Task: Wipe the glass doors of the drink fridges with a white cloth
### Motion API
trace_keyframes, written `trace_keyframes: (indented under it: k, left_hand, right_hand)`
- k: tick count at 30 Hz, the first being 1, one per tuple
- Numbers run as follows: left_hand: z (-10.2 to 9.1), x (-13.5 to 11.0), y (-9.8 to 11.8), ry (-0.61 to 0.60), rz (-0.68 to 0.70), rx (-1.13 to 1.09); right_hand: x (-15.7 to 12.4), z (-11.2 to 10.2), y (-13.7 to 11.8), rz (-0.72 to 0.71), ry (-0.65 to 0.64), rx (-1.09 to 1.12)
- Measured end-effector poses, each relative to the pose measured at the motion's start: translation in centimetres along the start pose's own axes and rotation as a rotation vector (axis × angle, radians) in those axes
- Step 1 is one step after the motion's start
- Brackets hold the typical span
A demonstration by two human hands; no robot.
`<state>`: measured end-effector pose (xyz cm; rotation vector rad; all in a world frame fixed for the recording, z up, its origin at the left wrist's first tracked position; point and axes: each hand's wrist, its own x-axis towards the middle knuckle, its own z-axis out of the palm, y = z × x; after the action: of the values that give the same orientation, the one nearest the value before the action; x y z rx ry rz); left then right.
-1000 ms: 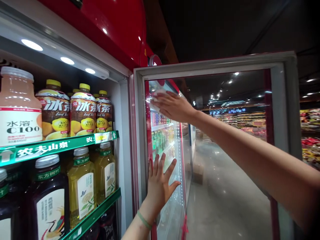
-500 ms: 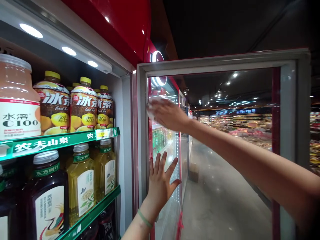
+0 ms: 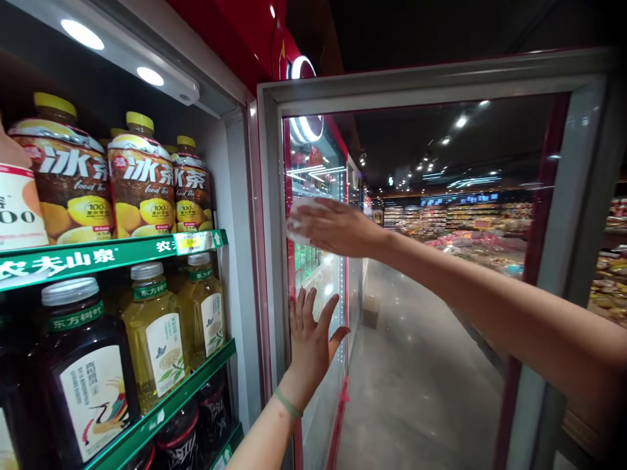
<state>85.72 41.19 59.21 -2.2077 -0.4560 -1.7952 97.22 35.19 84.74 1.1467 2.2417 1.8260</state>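
Observation:
An open glass fridge door (image 3: 416,274) stands in front of me, framed in grey. My right hand (image 3: 336,227) presses a small white cloth (image 3: 296,222) flat against the upper glass near the hinge side, fingers laid over it. Lower down, my left hand (image 3: 311,339) rests flat on the glass with its fingers spread and nothing in it. A green band circles that wrist.
Left of the door, green-edged fridge shelves (image 3: 112,256) carry iced tea bottles (image 3: 142,176) above and yellow tea bottles (image 3: 157,329) and dark bottles (image 3: 85,365) below. Through the glass a shiny supermarket aisle floor (image 3: 421,391) and distant stocked shelves (image 3: 470,219) show.
My right hand has slid the cloth down the glass a little. The left hand stays planted flat. The view has shifted so the shelves sit further left and the door frame looms larger.

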Motion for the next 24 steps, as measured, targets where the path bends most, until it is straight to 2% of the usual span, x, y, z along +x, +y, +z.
trace_keyframes:
  k: [3,4,8,10,13,14,17,18,19,22,24]
  left_hand:
    - [0.4,-0.9,0.1,0.055,-0.026,0.011]
    - [0.4,-1.1,0.1,0.05,-0.022,0.012]
    - [-0.3,-2.0,0.0,-0.038,0.001,-0.007]
    - [-0.7,-2.6,0.2,-0.099,0.005,-0.014]
    - [-1.0,-3.4,0.8,-0.176,-0.004,-0.015]
    - [-1.0,-3.6,0.9,-0.192,-0.012,-0.016]
    - [-1.1,-3.7,1.2,-0.207,-0.021,-0.021]
    - [-1.1,-3.7,1.2,-0.204,-0.019,-0.019]
    - [-1.1,-3.8,1.2,-0.201,-0.016,-0.016]
    - [-0.9,-4.2,1.2,-0.18,-0.009,-0.002]
    - [-0.7,-4.6,1.2,-0.153,-0.003,0.009]
  right_hand:
    - [0.3,0.1,-0.5,0.267,0.07,-0.032]
    - [0.3,0.2,-0.8,0.287,0.063,-0.039]
    - [-0.2,0.2,-1.7,0.054,-0.057,-0.034]
    - [-0.5,0.0,-1.7,0.108,-0.047,-0.049]
    - [-1.0,0.1,-2.5,0.325,0.003,-0.061]
    - [-1.2,0.2,-3.1,0.321,-0.006,-0.044]
    - [-1.9,0.6,-4.8,0.104,-0.061,0.04]
    - [-2.1,0.7,-5.1,0.072,-0.063,0.059]
    - [-2.2,0.7,-5.3,0.095,-0.043,0.068]
    - [-2.2,1.0,-5.6,0.317,0.058,0.049]
    - [-2.3,1.3,-6.1,0.305,0.084,0.021]
